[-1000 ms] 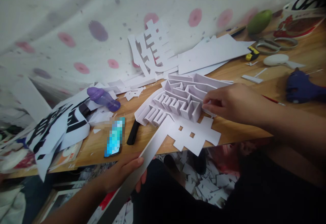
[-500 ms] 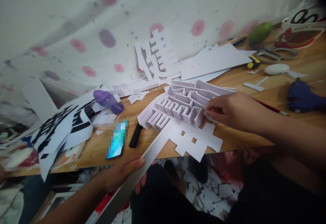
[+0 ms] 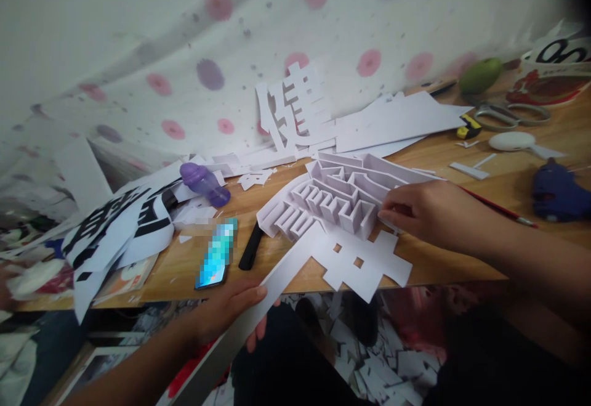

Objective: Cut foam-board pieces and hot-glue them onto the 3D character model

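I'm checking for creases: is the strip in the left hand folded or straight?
Straight: between the left hand and the walled white piece, the white strip shows no fold. Under the hand, I cannot tell.

a white cut-out character (image 3: 345, 265) lies on the wooden table (image 3: 173, 264), upright walls (image 3: 366, 226) lining its far part, two square holes piercing its flat near part; a long white strip (image 3: 289, 270) slants from it

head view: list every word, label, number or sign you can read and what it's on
"健": the shape of the upright white cut-out
Black characters on the white sheets: folded and overlapping, can't be read surely
Red print on the tub: too blurred
Orange mark on the paper: too small
Phone: screen pixelated, nothing legible
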`<state>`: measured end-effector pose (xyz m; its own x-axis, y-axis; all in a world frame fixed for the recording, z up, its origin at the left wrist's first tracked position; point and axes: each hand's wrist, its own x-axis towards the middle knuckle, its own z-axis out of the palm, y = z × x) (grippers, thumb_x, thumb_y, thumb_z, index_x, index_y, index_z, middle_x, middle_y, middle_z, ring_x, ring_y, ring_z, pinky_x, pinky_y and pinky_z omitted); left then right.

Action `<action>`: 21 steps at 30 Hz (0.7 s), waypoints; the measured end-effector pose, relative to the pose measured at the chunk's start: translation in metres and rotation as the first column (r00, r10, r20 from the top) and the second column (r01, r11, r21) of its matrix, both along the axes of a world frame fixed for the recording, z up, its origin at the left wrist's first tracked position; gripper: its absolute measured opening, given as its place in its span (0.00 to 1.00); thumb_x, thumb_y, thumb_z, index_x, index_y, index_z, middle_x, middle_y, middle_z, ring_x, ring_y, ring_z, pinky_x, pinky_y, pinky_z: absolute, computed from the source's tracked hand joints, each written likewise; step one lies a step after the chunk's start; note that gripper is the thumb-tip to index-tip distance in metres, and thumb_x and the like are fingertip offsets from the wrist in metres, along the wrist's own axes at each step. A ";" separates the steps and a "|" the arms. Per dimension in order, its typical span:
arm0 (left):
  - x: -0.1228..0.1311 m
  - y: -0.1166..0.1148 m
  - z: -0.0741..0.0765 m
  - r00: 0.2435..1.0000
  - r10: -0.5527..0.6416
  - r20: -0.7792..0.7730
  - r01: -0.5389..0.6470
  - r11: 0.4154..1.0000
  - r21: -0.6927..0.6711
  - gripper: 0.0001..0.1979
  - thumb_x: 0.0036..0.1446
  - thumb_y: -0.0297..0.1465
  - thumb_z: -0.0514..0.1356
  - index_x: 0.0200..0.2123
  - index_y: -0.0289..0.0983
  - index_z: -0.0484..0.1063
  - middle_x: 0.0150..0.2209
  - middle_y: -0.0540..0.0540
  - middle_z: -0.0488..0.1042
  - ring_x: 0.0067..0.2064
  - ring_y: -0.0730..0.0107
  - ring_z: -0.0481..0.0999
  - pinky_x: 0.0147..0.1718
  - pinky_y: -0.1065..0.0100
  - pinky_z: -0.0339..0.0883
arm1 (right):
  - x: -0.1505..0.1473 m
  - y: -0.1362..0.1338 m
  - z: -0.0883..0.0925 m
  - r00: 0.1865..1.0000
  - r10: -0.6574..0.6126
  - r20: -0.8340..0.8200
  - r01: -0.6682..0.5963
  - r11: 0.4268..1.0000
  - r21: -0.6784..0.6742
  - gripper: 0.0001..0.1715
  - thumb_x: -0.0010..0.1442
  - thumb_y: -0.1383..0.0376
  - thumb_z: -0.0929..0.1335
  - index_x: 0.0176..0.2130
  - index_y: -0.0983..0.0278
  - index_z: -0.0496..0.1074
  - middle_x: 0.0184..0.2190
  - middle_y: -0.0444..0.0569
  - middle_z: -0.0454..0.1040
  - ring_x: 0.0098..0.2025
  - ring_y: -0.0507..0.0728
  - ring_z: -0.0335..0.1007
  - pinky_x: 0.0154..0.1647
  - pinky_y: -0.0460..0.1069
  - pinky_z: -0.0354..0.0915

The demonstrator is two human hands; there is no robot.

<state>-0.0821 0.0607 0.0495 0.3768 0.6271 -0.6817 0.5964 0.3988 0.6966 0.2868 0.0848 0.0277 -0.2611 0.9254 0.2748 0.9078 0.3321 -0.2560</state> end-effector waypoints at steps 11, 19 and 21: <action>0.008 -0.003 0.008 0.999 0.041 -0.010 -0.041 0.999 0.021 0.20 0.55 0.48 0.53 0.39 0.41 0.75 0.24 0.47 0.77 0.21 0.63 0.73 0.20 0.67 0.63 | 0.000 -0.001 0.002 0.999 0.005 0.037 -0.004 1.000 -0.021 0.16 0.60 0.57 0.62 0.27 0.60 0.71 0.22 0.44 0.69 0.24 0.53 0.61 0.26 0.47 0.49; 0.004 -0.010 0.000 0.997 0.053 0.061 -0.052 0.999 -0.015 0.21 0.54 0.49 0.53 0.38 0.41 0.75 0.22 0.47 0.76 0.18 0.65 0.72 0.17 0.68 0.62 | -0.001 -0.001 0.003 0.999 0.010 0.036 -0.010 1.000 -0.011 0.14 0.59 0.58 0.64 0.27 0.61 0.72 0.22 0.44 0.69 0.24 0.52 0.61 0.26 0.47 0.50; -0.001 -0.020 -0.006 0.991 0.087 0.097 -0.086 0.996 -0.007 0.24 0.52 0.52 0.51 0.37 0.41 0.75 0.19 0.47 0.75 0.15 0.65 0.70 0.15 0.67 0.62 | -0.001 -0.002 0.004 1.000 0.025 0.019 -0.025 1.000 -0.011 0.13 0.59 0.59 0.64 0.27 0.62 0.72 0.22 0.44 0.70 0.24 0.52 0.61 0.27 0.47 0.51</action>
